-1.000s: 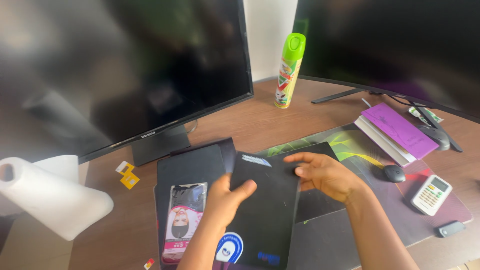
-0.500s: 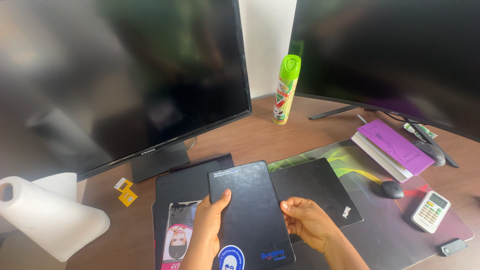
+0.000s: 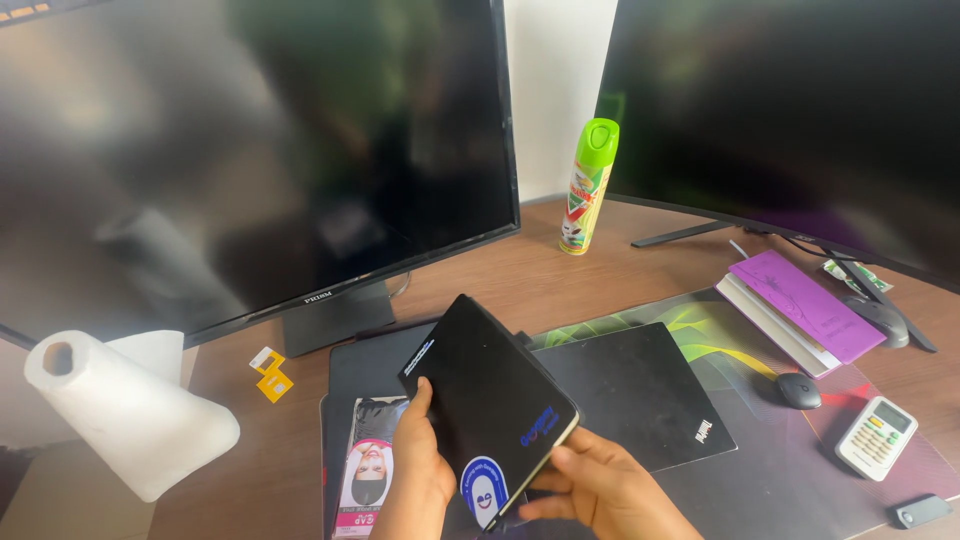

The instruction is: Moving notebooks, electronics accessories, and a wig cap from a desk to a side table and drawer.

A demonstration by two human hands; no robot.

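Observation:
My left hand (image 3: 418, 470) and my right hand (image 3: 590, 490) both hold a thin black laptop (image 3: 487, 405) with blue stickers on its lid. It is lifted and tilted, its far corner pointing up. The left hand grips its left edge, the right hand supports its lower right corner from beneath. Under and to the right of it lies a second black laptop (image 3: 630, 390) flat on the desk mat (image 3: 760, 440). A packet of black face masks (image 3: 367, 465) lies just left of my left hand on a dark sleeve (image 3: 365, 365).
Two dark monitors stand behind, left monitor (image 3: 250, 150) and right monitor (image 3: 800, 110), with a green-capped spray can (image 3: 586, 186) between them. A paper towel roll (image 3: 130, 415) lies at the left. At the right sit a purple notebook (image 3: 800, 305), a mouse (image 3: 800, 390), a small remote (image 3: 876, 437).
The stickered laptop has been raised and turned, from lying lengthwise towards me to tilted diagonally. My right hand shifted from its right edge to under its lower corner. The camera view moved slightly.

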